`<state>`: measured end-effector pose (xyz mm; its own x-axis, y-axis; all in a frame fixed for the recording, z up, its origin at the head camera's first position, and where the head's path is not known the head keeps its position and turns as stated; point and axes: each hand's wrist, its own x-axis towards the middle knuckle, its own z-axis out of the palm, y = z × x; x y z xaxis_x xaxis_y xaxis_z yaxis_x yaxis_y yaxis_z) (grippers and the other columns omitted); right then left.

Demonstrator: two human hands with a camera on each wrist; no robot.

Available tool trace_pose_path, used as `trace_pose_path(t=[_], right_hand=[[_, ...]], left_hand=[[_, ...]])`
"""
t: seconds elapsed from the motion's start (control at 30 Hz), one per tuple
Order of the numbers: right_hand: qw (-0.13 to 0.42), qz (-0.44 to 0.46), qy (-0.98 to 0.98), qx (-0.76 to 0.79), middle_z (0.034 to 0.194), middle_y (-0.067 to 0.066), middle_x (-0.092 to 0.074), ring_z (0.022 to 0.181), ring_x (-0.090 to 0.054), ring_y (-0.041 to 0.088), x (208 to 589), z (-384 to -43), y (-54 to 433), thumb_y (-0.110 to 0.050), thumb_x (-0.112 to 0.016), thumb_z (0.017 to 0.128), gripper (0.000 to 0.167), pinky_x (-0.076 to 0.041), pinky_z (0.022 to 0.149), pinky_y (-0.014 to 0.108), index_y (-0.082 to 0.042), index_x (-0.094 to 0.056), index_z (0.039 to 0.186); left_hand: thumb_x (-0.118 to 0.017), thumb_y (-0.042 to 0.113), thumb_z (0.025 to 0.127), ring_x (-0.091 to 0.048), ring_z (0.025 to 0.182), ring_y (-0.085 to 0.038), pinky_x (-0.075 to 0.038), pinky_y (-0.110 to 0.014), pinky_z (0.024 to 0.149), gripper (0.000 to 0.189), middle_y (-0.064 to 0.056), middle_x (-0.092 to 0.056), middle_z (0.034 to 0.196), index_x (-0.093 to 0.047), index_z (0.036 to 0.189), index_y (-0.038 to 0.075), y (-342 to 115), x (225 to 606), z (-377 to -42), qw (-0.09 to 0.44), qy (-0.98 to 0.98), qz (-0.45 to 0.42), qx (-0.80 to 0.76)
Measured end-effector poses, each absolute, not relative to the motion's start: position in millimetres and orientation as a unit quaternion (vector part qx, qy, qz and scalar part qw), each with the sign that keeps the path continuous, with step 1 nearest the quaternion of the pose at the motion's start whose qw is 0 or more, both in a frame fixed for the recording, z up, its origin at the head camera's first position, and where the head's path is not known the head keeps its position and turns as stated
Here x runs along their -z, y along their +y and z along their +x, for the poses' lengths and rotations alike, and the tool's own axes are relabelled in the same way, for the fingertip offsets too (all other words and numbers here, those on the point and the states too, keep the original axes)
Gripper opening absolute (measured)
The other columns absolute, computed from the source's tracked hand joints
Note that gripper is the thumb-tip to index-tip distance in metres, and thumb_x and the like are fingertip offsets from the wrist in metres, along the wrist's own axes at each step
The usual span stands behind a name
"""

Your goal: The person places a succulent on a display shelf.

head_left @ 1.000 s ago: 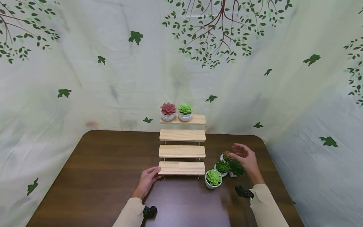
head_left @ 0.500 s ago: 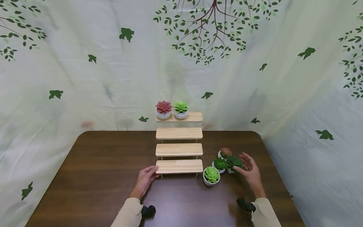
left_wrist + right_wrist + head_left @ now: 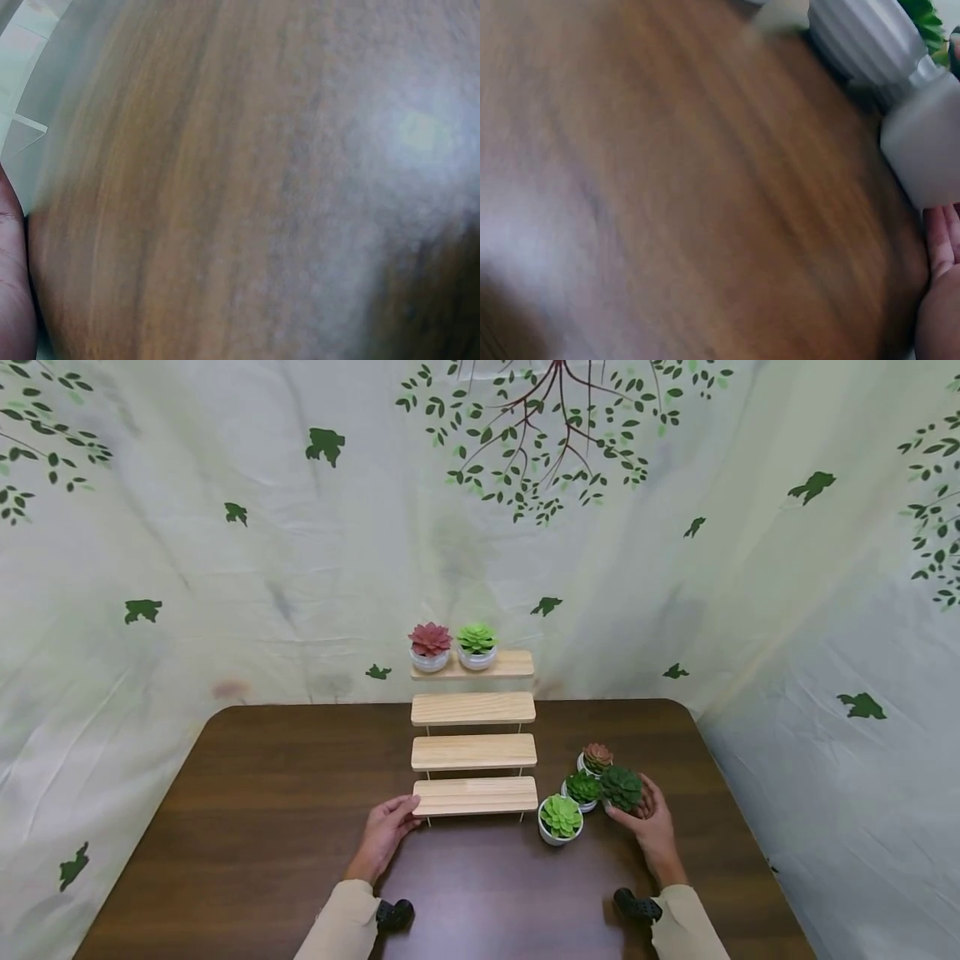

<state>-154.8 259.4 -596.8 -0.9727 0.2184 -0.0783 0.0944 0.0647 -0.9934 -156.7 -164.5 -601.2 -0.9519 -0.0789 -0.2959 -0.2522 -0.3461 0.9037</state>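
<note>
My left hand [image 3: 384, 839] pinches the left end of the lowest board of a four-step wooden display stand [image 3: 476, 796], thumb on top. At the right, my right hand [image 3: 651, 833] holds a dark green potted succulent [image 3: 621, 787], thumb at its near side and fingers round its right side. The right wrist view shows its pale pot [image 3: 926, 142] against my fingers. Beside it stand a reddish-brown succulent [image 3: 597, 757], a mid-green one [image 3: 582, 787] and a light green one [image 3: 561, 818]. On the top board sit a red succulent [image 3: 431, 645] and a bright green one [image 3: 477, 643].
The brown wooden table [image 3: 262, 793] has rounded far corners. Behind it hangs a pale cloth [image 3: 300, 568] printed with leaves and branches. The stand lies between my hands, with the loose pots close to its right end.
My right hand has come down and left from above the pots onto the dark green succulent and now grips it. My left hand stays on the stand. The head view has shifted slightly.
</note>
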Motion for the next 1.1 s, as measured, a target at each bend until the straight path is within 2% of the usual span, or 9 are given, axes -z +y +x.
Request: trace_pose_path(t=[0.27,0.37,0.53,0.77,0.97,1.1], right_hand=[[0.053,-0.14,-0.759,-0.633,0.133,0.018,-0.05,0.098,-0.051,-0.006,600.8,-158.5,256.6,0.001,-0.077,0.078,0.068,-0.043,0.08,0.005,0.0,-0.042,0.136],[0.058,-0.148,-0.762,-0.628,0.134,0.02,-0.049,0.1,-0.049,-0.004,602.4,-158.6,257.4,0.002,-0.076,0.079,0.064,-0.041,0.081,0.005,0.002,-0.043,0.134],[0.072,-0.156,-0.757,-0.63,0.135,0.017,-0.046,0.106,-0.044,-0.002,603.6,-157.2,257.7,0.0,-0.077,0.079,0.068,-0.035,0.087,0.003,0.003,-0.04,0.137],[0.127,-0.164,-0.717,-0.665,0.121,0.011,-0.052,0.101,-0.053,-0.002,605.8,-156.9,255.3,0.01,-0.074,0.076,0.062,-0.043,0.085,0.007,0.006,-0.046,0.131],[0.133,-0.165,-0.712,-0.669,0.126,0.014,-0.047,0.112,-0.046,0.006,605.3,-155.6,253.6,0.011,-0.074,0.076,0.065,-0.036,0.1,0.012,0.007,-0.041,0.132],[0.147,-0.163,-0.698,-0.682,0.117,0.005,-0.053,0.106,-0.051,0.002,608.4,-156.2,255.0,0.014,-0.073,0.074,0.062,-0.042,0.094,0.011,0.008,-0.045,0.129]], left_hand=[[-0.063,0.005,0.092,-0.062,0.07,-0.011,-0.055,-0.024,0.067,0.007,-0.003,-0.066,0.08,-0.066,0.093,-0.001,-164.4,601.6,-158.3,0.053,0.565,-0.155,-0.809],[-0.063,0.005,0.092,-0.062,0.07,-0.01,-0.055,-0.024,0.067,0.007,-0.003,-0.066,0.079,-0.066,0.093,-0.001,-164.3,601.9,-157.5,0.053,0.569,-0.148,-0.807],[-0.062,0.005,0.093,-0.063,0.07,-0.01,-0.055,-0.023,0.066,0.006,-0.003,-0.067,0.079,-0.066,0.092,0.0,-164.1,600.6,-156.4,0.054,0.565,-0.149,-0.809],[-0.06,0.002,0.093,-0.064,0.069,-0.011,-0.055,-0.023,0.066,0.007,-0.003,-0.067,0.079,-0.066,0.092,0.0,-163.9,599.3,-157.7,0.055,0.565,-0.154,-0.809],[-0.061,0.004,0.093,-0.063,0.07,-0.011,-0.055,-0.024,0.066,0.008,-0.003,-0.066,0.079,-0.066,0.095,-0.003,-163.8,598.7,-157.4,0.053,0.574,-0.159,-0.802],[-0.061,0.005,0.094,-0.064,0.07,-0.011,-0.055,-0.023,0.067,0.008,-0.002,-0.066,0.079,-0.065,0.094,-0.003,-162.9,598.4,-157.2,0.054,0.567,-0.16,-0.807]])
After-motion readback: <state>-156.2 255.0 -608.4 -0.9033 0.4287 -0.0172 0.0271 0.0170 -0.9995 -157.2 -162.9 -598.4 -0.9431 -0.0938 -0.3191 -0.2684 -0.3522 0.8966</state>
